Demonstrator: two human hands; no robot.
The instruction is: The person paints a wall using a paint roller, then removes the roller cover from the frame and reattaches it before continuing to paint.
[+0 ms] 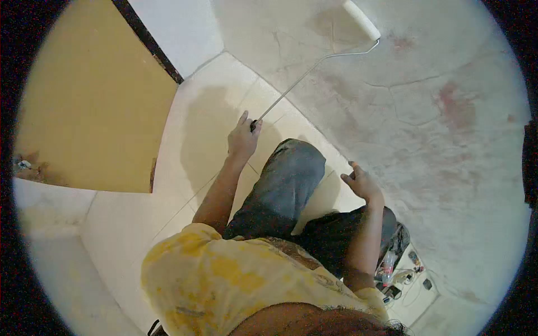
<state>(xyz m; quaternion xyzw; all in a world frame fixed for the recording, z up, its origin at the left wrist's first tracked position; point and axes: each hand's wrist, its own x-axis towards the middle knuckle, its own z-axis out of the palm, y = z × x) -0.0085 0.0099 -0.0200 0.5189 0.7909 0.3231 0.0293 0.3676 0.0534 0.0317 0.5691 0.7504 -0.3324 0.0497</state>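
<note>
My left hand (243, 140) is closed around the dark handle of a paint roller, with one finger stretched along it. The roller's long thin metal rod (297, 82) runs up and to the right, bending near its end. Its white roller sleeve (361, 20) lies over the cracked, patchy grey wall (414, 112) at the top of the view. Low beside that wall, my right hand (363, 183) holds nothing visible, its thumb and a finger apart, just above my right knee (386, 221).
A yellow-brown door panel (101, 101) stands at the left, its lower corner worn. Pale floor tiles (168, 190) lie around my knees. By the wall at lower right are a clear plastic bottle (388, 266) and several small dark items with cords (406, 277).
</note>
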